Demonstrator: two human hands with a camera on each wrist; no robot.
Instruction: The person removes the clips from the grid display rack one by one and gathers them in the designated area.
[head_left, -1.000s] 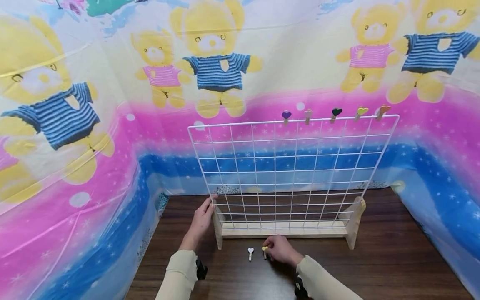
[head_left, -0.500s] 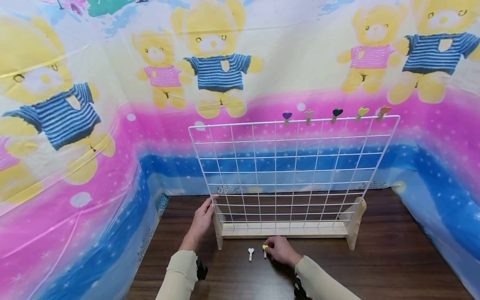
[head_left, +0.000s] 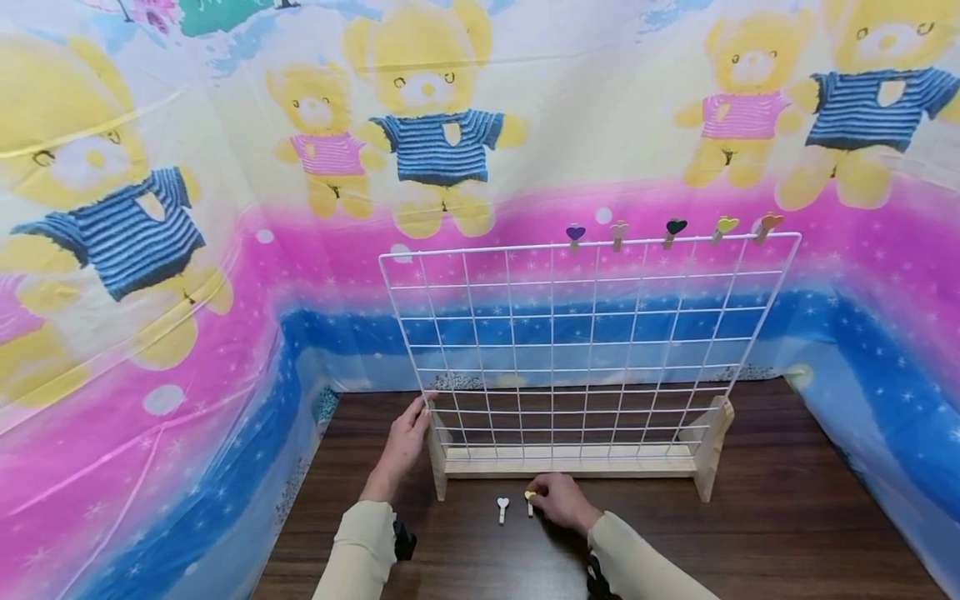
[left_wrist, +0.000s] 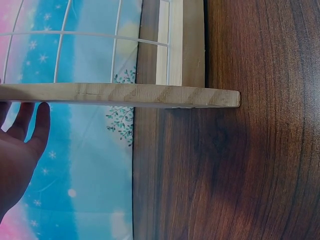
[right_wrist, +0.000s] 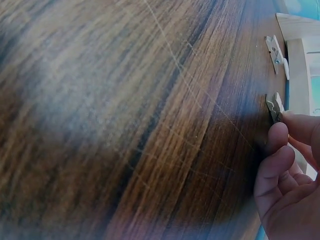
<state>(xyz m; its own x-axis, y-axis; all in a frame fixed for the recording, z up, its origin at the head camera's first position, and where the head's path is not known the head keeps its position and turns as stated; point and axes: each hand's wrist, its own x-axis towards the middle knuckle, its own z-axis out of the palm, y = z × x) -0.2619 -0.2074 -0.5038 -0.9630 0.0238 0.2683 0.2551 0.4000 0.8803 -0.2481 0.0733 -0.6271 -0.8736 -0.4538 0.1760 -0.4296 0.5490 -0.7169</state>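
Between thumb and fingertips, my right hand pinches a small clothespin with a yellow heart, low at the tabletop in front of the rack. The right wrist view shows this clothespin edge-on at the fingertips. Just left of it lies a clothespin with a white heart. My left hand touches the left wooden upright of a white wire grid rack. In the left wrist view its fingers lie extended against the upright's outer side; the fingertips' far part is partly hidden.
Along the grid's top bar sit several heart clothespins: purple, pale pink, dark green, yellow and orange. A wooden crossbar joins the uprights. Bear-print cloth hangs around the dark wooden table.
Both hands stay practically in place, the right one still at the yellow-heart clothespin. The whole head view has shifted very slightly.
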